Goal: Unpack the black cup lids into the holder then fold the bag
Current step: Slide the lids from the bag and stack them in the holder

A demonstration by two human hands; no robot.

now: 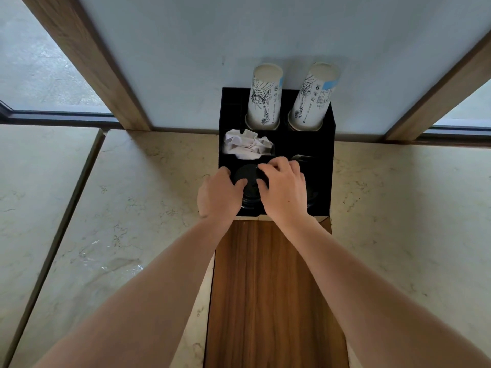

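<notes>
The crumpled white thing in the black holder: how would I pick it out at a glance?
Find the black holder against the wall, on top of the wooden stand. Two stacks of printed paper cups rise at its back. The crumpled white cloth lies just in front of the left stack, the only soft, wrinkled white thing there.

No words or numbers are showing clearly enough to read. The two stacks of paper cups, the left stack point(264, 98) and the right stack point(312, 98), are standing well beyond the hands. They are showing black line drawings, small round signs and blue patches, but the tiny print is looking too blurry.
</notes>
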